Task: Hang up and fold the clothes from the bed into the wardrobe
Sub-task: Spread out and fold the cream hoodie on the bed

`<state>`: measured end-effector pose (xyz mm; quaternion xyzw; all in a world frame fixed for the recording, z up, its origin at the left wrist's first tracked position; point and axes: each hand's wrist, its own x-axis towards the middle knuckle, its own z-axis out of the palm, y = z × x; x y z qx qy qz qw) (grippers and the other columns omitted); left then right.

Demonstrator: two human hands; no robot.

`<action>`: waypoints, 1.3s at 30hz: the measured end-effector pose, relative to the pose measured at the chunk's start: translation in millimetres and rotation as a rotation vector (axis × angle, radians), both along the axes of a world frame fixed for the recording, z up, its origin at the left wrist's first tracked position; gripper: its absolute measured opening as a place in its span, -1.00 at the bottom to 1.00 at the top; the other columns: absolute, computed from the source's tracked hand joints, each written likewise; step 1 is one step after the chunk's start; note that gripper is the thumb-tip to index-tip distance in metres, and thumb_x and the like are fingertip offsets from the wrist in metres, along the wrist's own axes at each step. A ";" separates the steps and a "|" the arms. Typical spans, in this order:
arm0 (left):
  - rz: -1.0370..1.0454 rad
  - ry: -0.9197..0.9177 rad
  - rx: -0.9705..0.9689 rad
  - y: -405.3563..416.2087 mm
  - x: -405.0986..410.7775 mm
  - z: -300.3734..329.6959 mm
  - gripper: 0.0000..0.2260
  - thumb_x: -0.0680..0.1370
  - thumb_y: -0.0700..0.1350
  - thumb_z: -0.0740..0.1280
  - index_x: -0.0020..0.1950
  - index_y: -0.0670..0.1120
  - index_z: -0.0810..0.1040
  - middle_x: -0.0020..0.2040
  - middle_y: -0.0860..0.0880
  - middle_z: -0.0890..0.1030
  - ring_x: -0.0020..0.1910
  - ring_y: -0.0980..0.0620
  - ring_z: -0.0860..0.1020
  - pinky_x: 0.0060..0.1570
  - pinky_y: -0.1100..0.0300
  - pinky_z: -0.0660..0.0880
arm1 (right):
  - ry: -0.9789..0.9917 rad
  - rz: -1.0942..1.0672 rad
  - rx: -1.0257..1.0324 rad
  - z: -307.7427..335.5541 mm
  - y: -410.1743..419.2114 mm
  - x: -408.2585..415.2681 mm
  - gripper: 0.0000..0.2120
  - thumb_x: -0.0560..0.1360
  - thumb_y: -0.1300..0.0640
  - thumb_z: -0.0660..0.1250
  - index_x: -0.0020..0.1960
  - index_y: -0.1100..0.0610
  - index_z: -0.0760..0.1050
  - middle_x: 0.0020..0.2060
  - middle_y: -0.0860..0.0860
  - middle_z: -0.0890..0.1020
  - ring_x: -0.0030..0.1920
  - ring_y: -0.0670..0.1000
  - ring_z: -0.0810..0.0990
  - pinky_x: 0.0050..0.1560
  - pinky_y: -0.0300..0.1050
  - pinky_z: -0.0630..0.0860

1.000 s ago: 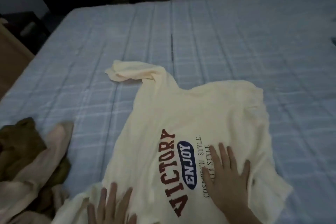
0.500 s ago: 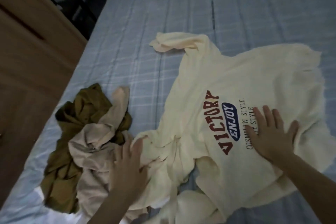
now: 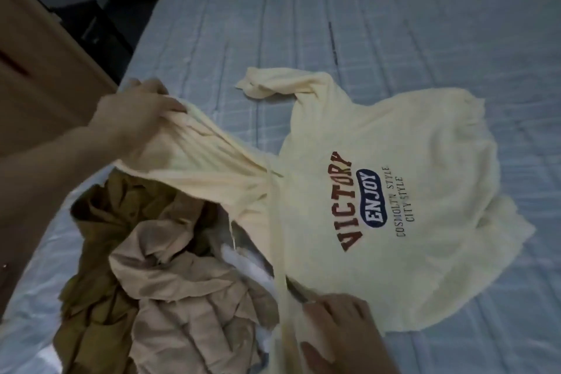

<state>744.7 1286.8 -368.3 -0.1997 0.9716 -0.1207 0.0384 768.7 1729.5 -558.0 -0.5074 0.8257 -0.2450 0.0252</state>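
A cream hoodie printed "VICTORY ENJOY" lies spread on the blue checked bed. My left hand grips the hoodie's hood and holds it lifted and stretched to the left, above the clothes pile. My right hand rests at the hoodie's near sleeve, fingers and thumb around the fabric at the bottom of the view. The far sleeve lies crumpled on the bed.
A pile of olive-brown and beige garments sits on the bed's near left, with something white under it. A wooden wardrobe or cabinet stands at the left. Dark furniture lies beyond the bed's far edge.
My left hand has lifted the hood up and left off the pile. My right hand has left the chest print and moved down to the near sleeve.
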 end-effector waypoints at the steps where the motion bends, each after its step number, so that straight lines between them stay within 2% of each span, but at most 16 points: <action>1: 0.017 -0.086 -0.129 -12.8 -2.5 -2.0 -0.63 0.58 -0.11 0.28 0.39 0.10 0.45 0.42 -0.10 0.28 0.31 -0.23 0.30 0.12 -0.14 0.41 | -0.016 0.010 0.003 -6.9 -8.2 4.0 -0.57 0.23 -0.25 0.33 0.04 -0.11 0.57 -0.09 -0.13 0.58 -0.11 -0.05 0.59 0.04 -0.06 0.37; 3: 0.089 -0.251 -0.265 -20.2 -1.0 -22.5 -0.47 0.57 0.12 0.28 0.51 0.08 0.24 0.55 -0.09 0.01 0.45 -0.25 0.14 0.32 -0.16 0.29 | -0.025 0.001 -0.011 -15.6 -20.6 9.1 -0.47 0.15 -0.23 0.31 0.08 -0.09 0.56 -0.03 -0.11 0.65 0.01 -0.08 0.59 0.16 -0.02 0.38; 5: 0.150 -0.256 -0.166 -0.2 7.4 -61.1 -0.37 0.57 0.10 0.28 0.57 -0.01 0.11 0.59 -0.15 -0.17 0.53 -0.27 -0.03 0.42 -0.15 0.13 | 0.015 -0.014 -0.075 -19.3 -27.0 13.5 -0.47 0.18 -0.11 0.29 0.14 -0.03 0.53 0.10 -0.04 0.61 0.12 -0.03 0.53 0.22 0.04 0.36; 7: -0.023 -0.114 0.045 42.0 29.5 -97.6 -0.36 0.49 -0.04 0.38 0.54 -0.10 0.26 0.60 -0.20 -0.03 0.51 -0.30 0.12 0.36 -0.17 0.23 | 0.065 -0.055 -0.150 -24.2 -19.9 14.1 -0.56 0.26 0.08 0.25 0.15 0.04 0.49 0.12 0.02 0.55 0.09 0.02 0.51 0.16 0.00 0.40; 9: -0.318 0.001 0.241 102.4 66.5 -126.3 -0.44 0.39 -0.08 0.42 0.39 -0.07 0.45 0.50 -0.19 0.28 0.32 -0.25 0.38 0.12 -0.10 0.43 | 0.084 -0.183 -0.135 -22.8 1.1 3.7 -0.64 0.35 0.17 0.22 0.14 0.05 0.46 0.08 0.06 0.51 0.00 0.08 0.50 -0.01 -0.09 0.44; 12: -0.588 0.069 0.526 196.3 121.5 -153.9 -0.66 0.43 -0.03 0.26 0.20 0.02 0.49 0.21 -0.01 0.45 0.06 -0.01 0.47 -0.02 0.08 0.36 | -0.089 -0.438 0.185 -31.4 57.5 -29.3 -0.40 0.17 0.29 0.40 0.21 0.14 0.45 0.13 0.14 0.44 -0.05 0.24 0.53 -0.16 0.04 0.55; 15: -0.744 0.054 0.549 264.0 128.2 -170.0 -0.71 0.41 0.00 0.29 0.13 0.10 0.45 0.13 0.07 0.47 -0.05 0.11 0.46 -0.05 0.06 0.29 | -0.225 -0.386 0.477 -32.2 103.5 -57.0 -0.28 0.15 0.33 0.38 0.32 0.20 0.40 0.27 0.09 0.34 0.08 0.27 0.53 -0.16 0.06 0.61; 19: -0.648 -0.113 0.634 318.7 86.5 -189.6 -0.57 0.32 0.10 0.27 0.18 0.10 0.46 0.06 0.06 0.57 -0.26 0.09 0.54 -0.35 0.23 0.46 | -0.310 -0.205 0.525 -7.0 107.0 -98.9 -0.47 0.32 0.20 0.22 0.30 0.11 0.47 0.24 0.05 0.45 0.19 0.14 0.50 0.03 0.00 0.54; 22: -0.471 -0.316 0.541 352.4 49.2 -204.3 -0.42 0.31 0.25 0.15 0.27 0.11 0.54 -0.22 0.08 0.59 -0.51 0.10 0.50 -0.60 0.19 0.40 | 0.022 -0.405 0.436 7.9 112.1 -151.8 -0.48 0.17 0.31 0.43 0.14 0.15 0.56 0.12 0.18 0.52 0.01 0.29 0.53 -0.15 0.10 0.56; 24: -0.361 -0.380 0.528 364.5 24.2 -195.3 -0.50 0.44 0.23 0.14 0.25 0.03 0.55 -0.18 0.00 0.59 -0.34 -0.02 0.60 -0.38 0.14 0.50 | 0.069 -0.717 0.379 6.4 123.0 -194.7 -0.44 0.28 0.26 0.45 0.28 0.23 0.47 0.28 0.29 0.45 0.20 0.37 0.45 0.12 0.24 0.46; 26: -0.280 -0.477 0.495 369.8 1.2 -186.9 -0.54 0.55 0.20 0.17 0.35 -0.03 0.34 0.11 -0.10 0.57 0.05 -0.12 0.58 -0.02 0.10 0.44 | -0.091 -0.881 0.419 -0.3 132.5 -235.4 -0.41 0.47 0.03 0.32 0.40 0.28 0.31 0.39 0.28 0.36 0.37 0.30 0.34 0.35 0.26 0.28; 27: -0.252 -0.538 0.500 371.2 -9.7 -184.1 -0.53 0.56 0.19 0.21 0.36 -0.05 0.30 0.18 -0.11 0.54 0.14 -0.13 0.54 0.03 0.09 0.39 | -0.231 -0.897 0.423 -5.0 135.7 -253.0 -0.38 0.51 -0.08 0.26 0.42 0.28 0.26 0.38 0.25 0.39 0.37 0.27 0.37 0.36 0.25 0.28; 30: -0.198 -0.664 0.402 382.0 -33.0 -180.2 -0.50 0.50 0.19 0.32 0.32 -0.07 0.39 0.19 -0.09 0.54 0.17 -0.12 0.54 -0.06 0.11 0.30 | -0.529 -0.890 0.480 -11.7 139.9 -279.4 -0.40 0.51 -0.13 0.31 0.38 0.22 0.26 0.29 0.21 0.48 0.28 0.25 0.46 0.27 0.19 0.39; 33: -0.260 -0.667 0.306 397.9 -47.1 -177.3 -0.69 0.54 0.02 0.30 0.23 -0.07 0.51 0.16 -0.06 0.58 0.14 -0.10 0.58 -0.05 0.14 0.35 | -0.396 -0.834 0.580 4.1 154.2 -275.8 -0.47 0.49 -0.19 0.31 0.28 0.13 0.32 0.17 0.14 0.54 0.18 0.20 0.52 0.19 0.12 0.38; 36: -0.438 -0.738 0.243 420.3 -60.2 -168.8 -0.78 0.56 -0.20 0.24 0.18 -0.12 0.57 0.15 -0.12 0.59 0.13 -0.17 0.59 -0.07 0.11 0.33 | -0.310 -0.847 0.435 37.7 190.1 -274.6 -0.47 0.44 -0.35 0.27 0.08 0.11 0.36 -0.05 0.08 0.57 0.01 0.16 0.57 0.06 0.05 0.44; 39: -0.564 -0.799 0.226 441.5 -74.9 -153.4 -0.80 0.54 -0.16 0.27 0.09 -0.15 0.62 0.04 -0.14 0.62 0.03 -0.17 0.61 -0.13 0.12 0.28 | -0.359 -0.845 0.256 65.8 236.8 -259.2 -0.53 0.47 -0.33 0.21 -0.13 0.11 0.35 -0.26 0.04 0.56 -0.21 0.14 0.57 -0.20 -0.01 0.46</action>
